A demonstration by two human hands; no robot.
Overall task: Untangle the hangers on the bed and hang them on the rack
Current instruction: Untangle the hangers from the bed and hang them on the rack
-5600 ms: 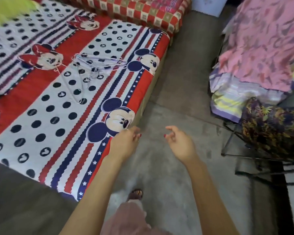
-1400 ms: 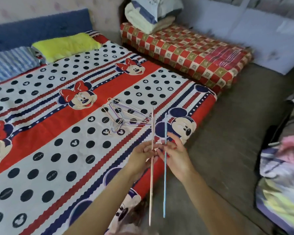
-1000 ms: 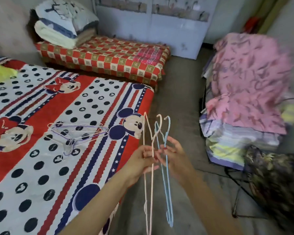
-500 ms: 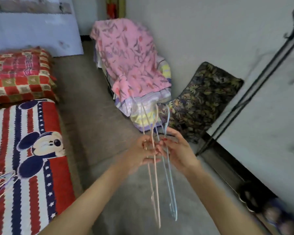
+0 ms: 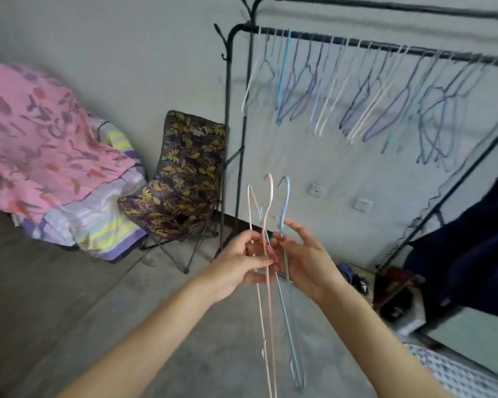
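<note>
My left hand (image 5: pixel 239 262) pinches a pink wire hanger (image 5: pixel 268 311) near its neck, hook pointing up. Close beside it, my right hand (image 5: pixel 302 259) pinches a light blue wire hanger (image 5: pixel 288 326) the same way. Both hangers hang edge-on in front of me, almost touching. The black clothes rack (image 5: pixel 391 47) stands ahead and to the right, against the wall. Several hangers (image 5: pixel 365 96) in blue, white and purple hang from its front rail. The bed is out of view.
A folding chair with a leaf-print seat (image 5: pixel 181 179) stands left of the rack's post. A pile of pink and striped cloth (image 5: pixel 49 156) lies further left. Dark blue fabric (image 5: pixel 472 254) hangs at the right edge, with shoes and boxes under the rack. Bare concrete floor (image 5: pixel 69 311) lies below.
The view has swung right from the bed to the rack, which now fills the upper right. My hands still hold the pink and blue hangers together in front of me.
</note>
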